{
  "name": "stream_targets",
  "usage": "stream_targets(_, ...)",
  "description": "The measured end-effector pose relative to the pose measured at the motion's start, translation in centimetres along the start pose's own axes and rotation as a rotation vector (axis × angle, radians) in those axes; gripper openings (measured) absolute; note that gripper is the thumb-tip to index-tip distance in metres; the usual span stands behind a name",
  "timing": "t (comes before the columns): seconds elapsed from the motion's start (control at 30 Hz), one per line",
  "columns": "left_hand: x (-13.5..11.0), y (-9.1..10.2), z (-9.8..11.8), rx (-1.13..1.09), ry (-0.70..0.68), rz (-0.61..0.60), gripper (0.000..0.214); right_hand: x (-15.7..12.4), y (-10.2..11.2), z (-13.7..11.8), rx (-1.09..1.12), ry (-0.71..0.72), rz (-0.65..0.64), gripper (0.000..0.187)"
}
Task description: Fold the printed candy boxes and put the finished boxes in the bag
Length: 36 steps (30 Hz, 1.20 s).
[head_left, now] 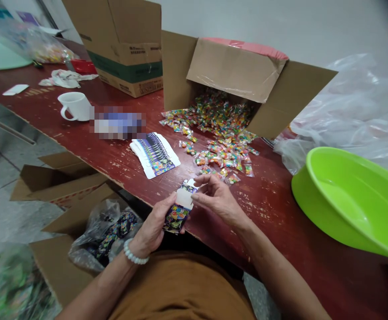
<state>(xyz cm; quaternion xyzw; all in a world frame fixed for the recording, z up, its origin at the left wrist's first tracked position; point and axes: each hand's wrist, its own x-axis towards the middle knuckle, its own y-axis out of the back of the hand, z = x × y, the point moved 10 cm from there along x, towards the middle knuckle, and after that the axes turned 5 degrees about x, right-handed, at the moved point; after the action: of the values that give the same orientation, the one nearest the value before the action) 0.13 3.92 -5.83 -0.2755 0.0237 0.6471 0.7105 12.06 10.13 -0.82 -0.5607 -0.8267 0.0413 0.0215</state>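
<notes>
My left hand (157,221) is closed around a small printed candy box (176,218), dark blue with bright colours. The box is held upright over the table's front edge, with its white top flap (184,198) raised. Beside that flap is my right hand (215,198), its fingers curved and apart from the thumb. The thumb tip is at the flap's edge; whether it presses on it I cannot tell. Just beyond my hands lie small clear candy packets (210,158). A fanned stack of flat printed boxes (155,155) rests to their left.
A cardboard box (237,71) on its side spills candy packets onto the red table (274,200). At right stands a green basin (314,195). A white mug (77,106) and a taller carton (130,66) are at left. Below sits an open carton (57,253) with a filled plastic bag.
</notes>
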Motion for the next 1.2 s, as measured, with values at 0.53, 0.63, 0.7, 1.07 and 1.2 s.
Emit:
stream_targets(0.53,-0.8,-1.6,-1.0,-0.278,0.248,-0.094,0.047,-2.3,-4.5,-3.7,-0.424,0.469,-0.21,0.02)
stream_targets(0.63,-0.6,-1.5,-0.1,-0.282,0.152,-0.079,0.048,-2.5,-4.6,-3.8,-0.391,0.457,-0.199,0.021)
stream_targets(0.7,-0.5,-1.4,-0.1,-0.264,0.124,-0.054,0.051,-2.1,-4.3,-2.9,-0.331,0.369,-0.166,0.023)
stream_targets(1.07,-0.4,0.0,-0.6,-0.107,0.085,0.085,0.059,0.2,-3.0,2.7,0.078,-0.134,-0.115,0.026)
stream_targets(1.2,-0.2,0.0,-0.9,-0.171,0.112,0.071,0.041,-0.3,-3.0,0.7,-0.057,0.039,-0.12,0.021)
